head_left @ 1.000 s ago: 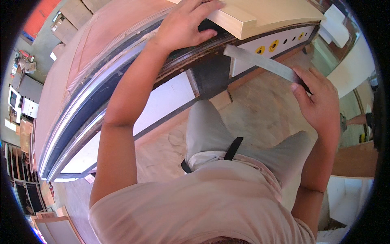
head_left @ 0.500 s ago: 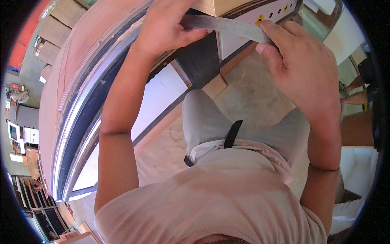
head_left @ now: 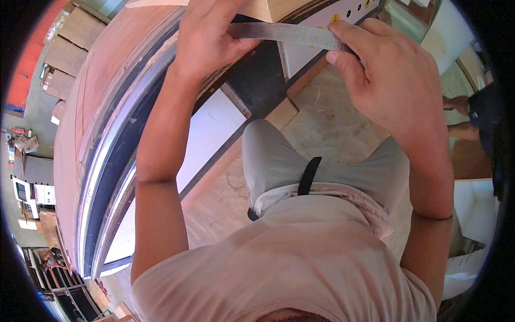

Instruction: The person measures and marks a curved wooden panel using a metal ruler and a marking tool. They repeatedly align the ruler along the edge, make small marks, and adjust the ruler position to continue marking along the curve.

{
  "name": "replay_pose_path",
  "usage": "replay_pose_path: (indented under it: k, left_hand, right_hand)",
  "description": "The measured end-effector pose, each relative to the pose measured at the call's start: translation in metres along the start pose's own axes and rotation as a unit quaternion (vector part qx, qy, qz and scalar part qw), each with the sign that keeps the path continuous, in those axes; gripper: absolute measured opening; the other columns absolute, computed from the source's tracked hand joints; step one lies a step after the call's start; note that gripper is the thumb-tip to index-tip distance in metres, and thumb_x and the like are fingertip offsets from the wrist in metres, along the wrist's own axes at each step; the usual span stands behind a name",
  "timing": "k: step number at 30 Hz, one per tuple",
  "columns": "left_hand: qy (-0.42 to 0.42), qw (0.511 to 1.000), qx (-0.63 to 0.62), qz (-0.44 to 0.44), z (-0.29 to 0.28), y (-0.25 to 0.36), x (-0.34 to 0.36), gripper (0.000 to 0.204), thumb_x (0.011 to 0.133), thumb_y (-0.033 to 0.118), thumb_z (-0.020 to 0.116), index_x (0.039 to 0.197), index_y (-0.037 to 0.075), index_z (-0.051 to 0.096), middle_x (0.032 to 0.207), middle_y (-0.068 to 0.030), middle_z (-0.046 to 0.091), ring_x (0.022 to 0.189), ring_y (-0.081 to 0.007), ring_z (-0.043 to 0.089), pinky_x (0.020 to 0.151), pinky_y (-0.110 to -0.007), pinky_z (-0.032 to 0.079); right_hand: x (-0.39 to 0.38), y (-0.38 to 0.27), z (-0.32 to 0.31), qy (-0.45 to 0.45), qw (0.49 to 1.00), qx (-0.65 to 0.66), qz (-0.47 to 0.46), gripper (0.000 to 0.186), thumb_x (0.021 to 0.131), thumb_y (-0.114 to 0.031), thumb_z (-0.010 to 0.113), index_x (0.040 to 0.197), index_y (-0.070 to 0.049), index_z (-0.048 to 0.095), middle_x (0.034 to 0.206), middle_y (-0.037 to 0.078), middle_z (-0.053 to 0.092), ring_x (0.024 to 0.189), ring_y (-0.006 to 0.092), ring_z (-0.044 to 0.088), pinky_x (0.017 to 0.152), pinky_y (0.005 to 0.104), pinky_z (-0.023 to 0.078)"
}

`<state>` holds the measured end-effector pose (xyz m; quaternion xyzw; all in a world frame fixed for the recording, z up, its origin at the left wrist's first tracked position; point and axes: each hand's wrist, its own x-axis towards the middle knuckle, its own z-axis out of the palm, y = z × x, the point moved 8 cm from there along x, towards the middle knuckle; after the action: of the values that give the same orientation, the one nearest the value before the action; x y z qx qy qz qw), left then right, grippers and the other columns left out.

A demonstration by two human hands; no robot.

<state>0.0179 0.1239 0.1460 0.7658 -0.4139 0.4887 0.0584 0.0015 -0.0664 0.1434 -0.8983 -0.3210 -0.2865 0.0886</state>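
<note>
A thin grey metal ruler [head_left: 292, 35] with fine markings spans the gap between my hands near the top of the view, bowed slightly. My left hand [head_left: 204, 43] is closed around its left end, thumb pointing right along the lower edge. The right end is pinched between thumb and index finger of my right hand [head_left: 389, 80]; the other fingers are curled. Just behind the ruler, a pale wooden block [head_left: 271, 9] rests at the machine's edge beside my left fingers, which are partly cut off by the frame.
A large machine with a long table [head_left: 107, 96] and metal rails [head_left: 120, 134] runs along my left. Its white control panel [head_left: 306, 53] bears black and yellow knobs. Cardboard boxes [head_left: 78, 29] lie far left. Another person's arm [head_left: 464, 131] shows at far right.
Both hands and the ruler sit slightly farther left and higher in the picture, and the surroundings have shifted a little too. Both grips stay the same. The other person at right has moved.
</note>
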Motion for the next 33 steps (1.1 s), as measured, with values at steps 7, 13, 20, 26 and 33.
replay_pose_path:
  k: [7, 13, 20, 26, 33]
  left_hand:
    - [-0.005, 1.0, 0.021, -0.017, 0.0, 0.003, 0.0, 0.069, 0.059, 0.006, 0.084, 0.125, 0.0, 0.064, 0.121, -0.0223, 0.067, 0.11, -0.0416, 0.065, 0.094, -0.045, 0.054]
    - [0.003, 1.0, 0.016, -0.018, 0.001, 0.002, -0.001, 0.071, 0.058, 0.006, 0.085, 0.126, 0.002, 0.064, 0.122, -0.0225, 0.066, 0.11, -0.0422, 0.065, 0.093, -0.044, 0.054]
    - [-0.032, 0.998, 0.001, -0.046, 0.0, -0.004, -0.005, 0.072, 0.06, 0.007, 0.083, 0.129, 0.003, 0.063, 0.124, -0.0224, 0.065, 0.113, -0.0412, 0.065, 0.094, -0.043, 0.053]
    - [-0.019, 0.999, 0.003, -0.029, 0.0, -0.003, -0.004, 0.069, 0.065, 0.012, 0.085, 0.129, 0.003, 0.063, 0.124, -0.0221, 0.066, 0.111, -0.04, 0.066, 0.093, -0.042, 0.054]
    - [0.003, 1.0, 0.019, 0.009, 0.002, 0.001, -0.004, 0.068, 0.067, 0.015, 0.086, 0.13, 0.001, 0.062, 0.122, -0.0238, 0.066, 0.109, -0.0409, 0.066, 0.091, -0.043, 0.055]
  right_hand:
    - [0.0, 0.002, 0.003, 0.021, 1.0, 0.0, 0.002, 0.033, 0.092, -0.028, 0.07, 0.12, -0.011, 0.073, 0.091, 0.01, 0.067, 0.084, 0.0337, 0.067, 0.071, 0.0448, 0.053]
    - [-0.002, 0.0, 0.005, 0.021, 1.0, -0.013, -0.002, 0.032, 0.092, -0.027, 0.07, 0.12, -0.012, 0.073, 0.091, 0.009, 0.066, 0.082, 0.0324, 0.067, 0.07, 0.0434, 0.053]
    - [-0.002, 0.0, 0.004, 0.028, 0.999, 0.007, -0.018, 0.03, 0.093, -0.027, 0.07, 0.118, -0.011, 0.073, 0.09, 0.009, 0.066, 0.081, 0.0327, 0.067, 0.07, 0.0433, 0.053]
    - [-0.004, 0.001, 0.004, 0.046, 0.999, 0.022, -0.005, 0.028, 0.093, -0.026, 0.07, 0.117, -0.011, 0.073, 0.09, 0.009, 0.067, 0.08, 0.0319, 0.068, 0.069, 0.0423, 0.053]
    - [0.0, -0.003, 0.003, 0.034, 0.999, -0.015, 0.001, 0.025, 0.091, -0.023, 0.07, 0.112, -0.009, 0.073, 0.084, 0.007, 0.065, 0.074, 0.0273, 0.067, 0.066, 0.0397, 0.053]
